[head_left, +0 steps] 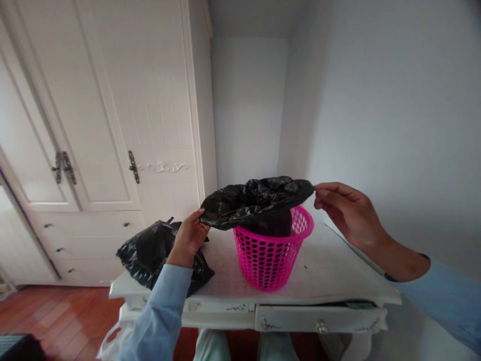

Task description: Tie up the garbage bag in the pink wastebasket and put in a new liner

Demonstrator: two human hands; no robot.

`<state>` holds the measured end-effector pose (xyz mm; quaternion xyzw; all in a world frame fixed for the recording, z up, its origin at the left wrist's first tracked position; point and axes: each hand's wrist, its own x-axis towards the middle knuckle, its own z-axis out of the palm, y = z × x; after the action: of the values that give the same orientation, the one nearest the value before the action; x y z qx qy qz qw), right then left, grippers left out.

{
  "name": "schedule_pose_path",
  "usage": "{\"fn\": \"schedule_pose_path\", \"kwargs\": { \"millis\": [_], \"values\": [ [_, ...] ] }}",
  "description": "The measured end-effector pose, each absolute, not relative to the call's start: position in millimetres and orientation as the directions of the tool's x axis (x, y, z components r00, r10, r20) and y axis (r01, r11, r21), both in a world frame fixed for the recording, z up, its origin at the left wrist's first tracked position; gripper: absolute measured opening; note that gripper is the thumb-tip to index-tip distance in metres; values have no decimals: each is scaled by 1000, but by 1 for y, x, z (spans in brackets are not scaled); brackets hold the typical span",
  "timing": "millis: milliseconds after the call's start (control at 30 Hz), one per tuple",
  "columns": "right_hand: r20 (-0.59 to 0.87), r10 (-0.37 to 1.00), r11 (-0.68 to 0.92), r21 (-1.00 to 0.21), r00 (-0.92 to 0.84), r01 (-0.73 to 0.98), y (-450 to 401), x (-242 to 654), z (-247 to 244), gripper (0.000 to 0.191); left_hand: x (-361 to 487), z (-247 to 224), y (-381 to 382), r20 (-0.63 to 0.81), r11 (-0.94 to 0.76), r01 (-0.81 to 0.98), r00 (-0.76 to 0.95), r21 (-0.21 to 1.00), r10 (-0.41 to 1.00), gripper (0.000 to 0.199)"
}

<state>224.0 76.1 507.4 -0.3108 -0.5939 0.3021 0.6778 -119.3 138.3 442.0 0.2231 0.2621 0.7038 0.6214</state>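
Note:
A black trash bag [263, 200] is stretched wide above a pink perforated wastebasket [268, 258], and its lower part hangs down inside the basket. My left hand [190, 235] pinches the bag's left rim between thumb and fingers. On the opposite side, my right hand [345, 210] grips the rim by its right tip. The basket stands upright on a white table [221, 271]; its right rim shows past the bag, while most of its far rim is covered. Behind my left forearm lies a second black plastic bag [150, 253], bulging and crumpled.
A white wardrobe [158, 115] with dark handles rises behind on the left. The table's right drawer [293, 319] is slightly ajar. A grey wall [394, 125] borders the right side. A white plastic bag [114, 341] hangs at lower left, near a dark object [22, 347] on the wooden floor.

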Motion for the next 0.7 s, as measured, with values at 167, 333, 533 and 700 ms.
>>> {"fn": "schedule_pose_path", "kwargs": {
  "millis": [167,333,533,700],
  "values": [
    [522,836,507,-852,-166,-126,76,238,502,42,-126,475,117,288,-342,-729,-204,593,936,18],
    [498,834,504,-863,-239,-38,71,223,508,54,-95,501,95,386,-367,-684,-133,631,913,27],
    [565,825,566,-824,-13,23,74,232,512,32,-85,491,61,364,-378,-703,-179,603,914,34],
    [395,914,397,-918,94,-7,70,282,482,30,-120,447,45,104,-404,-740,-417,538,903,17]
  ]
}}
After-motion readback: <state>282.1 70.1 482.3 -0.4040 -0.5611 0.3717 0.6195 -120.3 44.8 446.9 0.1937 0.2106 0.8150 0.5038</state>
